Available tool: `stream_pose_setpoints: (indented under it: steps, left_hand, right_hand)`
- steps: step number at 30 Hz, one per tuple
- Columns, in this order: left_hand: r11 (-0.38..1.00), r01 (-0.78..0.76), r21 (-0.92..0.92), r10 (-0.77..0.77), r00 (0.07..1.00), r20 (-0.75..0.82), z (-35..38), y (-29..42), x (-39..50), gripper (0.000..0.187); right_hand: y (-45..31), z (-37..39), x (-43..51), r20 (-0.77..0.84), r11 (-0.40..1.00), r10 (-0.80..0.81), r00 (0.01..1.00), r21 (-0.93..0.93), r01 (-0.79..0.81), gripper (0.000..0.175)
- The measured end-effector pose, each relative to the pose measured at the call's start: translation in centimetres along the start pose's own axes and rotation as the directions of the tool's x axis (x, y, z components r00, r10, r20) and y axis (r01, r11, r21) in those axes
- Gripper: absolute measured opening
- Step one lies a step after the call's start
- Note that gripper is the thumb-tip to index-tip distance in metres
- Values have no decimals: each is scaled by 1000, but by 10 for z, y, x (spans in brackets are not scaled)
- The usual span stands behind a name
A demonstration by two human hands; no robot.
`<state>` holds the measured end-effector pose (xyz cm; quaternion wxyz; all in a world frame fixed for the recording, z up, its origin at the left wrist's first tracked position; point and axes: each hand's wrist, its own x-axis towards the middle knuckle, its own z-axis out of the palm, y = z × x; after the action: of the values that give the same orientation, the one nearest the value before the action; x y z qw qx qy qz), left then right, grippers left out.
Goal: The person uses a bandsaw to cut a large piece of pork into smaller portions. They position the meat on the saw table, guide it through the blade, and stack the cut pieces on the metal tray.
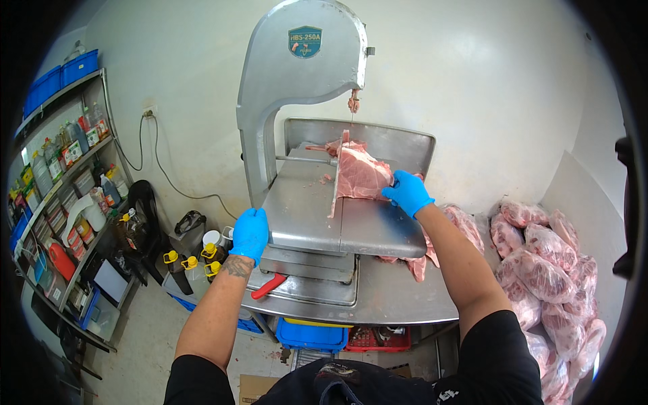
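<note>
A raw slab of meat (362,174) with a white fat edge lies on the steel table (298,202) of a meat band saw (263,71). Its left side is against the upright guide plate (335,182). The thin blade (352,117) runs down to the meat; its lower part is hidden. My right hand (409,192), in a blue glove, grips the slab's right edge, clear of the blade. My left hand (250,233), also gloved, is at the saw table's left front corner with fingers together; whether it grips the edge is hidden. More meat (331,147) lies behind the plate.
A red-handled knife (269,286) lies below the saw table. Meat pieces (417,267) sit under its right side. Plastic-wrapped meat (549,273) is piled at right. Yellow-capped jugs (190,263), a power cord (169,187) and a loaded shelf (71,172) are at left; crates (311,335) are below.
</note>
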<state>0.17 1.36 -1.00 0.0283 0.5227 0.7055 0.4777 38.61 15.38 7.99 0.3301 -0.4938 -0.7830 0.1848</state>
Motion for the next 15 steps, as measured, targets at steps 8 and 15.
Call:
stream_pose_setpoints:
  steps: [8, 15]
  left_hand:
    - [986, -95, 134, 90, 995, 45, 6, -17, 7, 40]
    - [996, -47, 77, 46, 999, 19, 5, -13, 5, 40]
  right_hand:
    - [3, 0, 18, -13, 999, -26, 1000, -37, 25, 31]
    - [5, 0, 30, -3, 997, 10, 1000, -73, -11, 29]
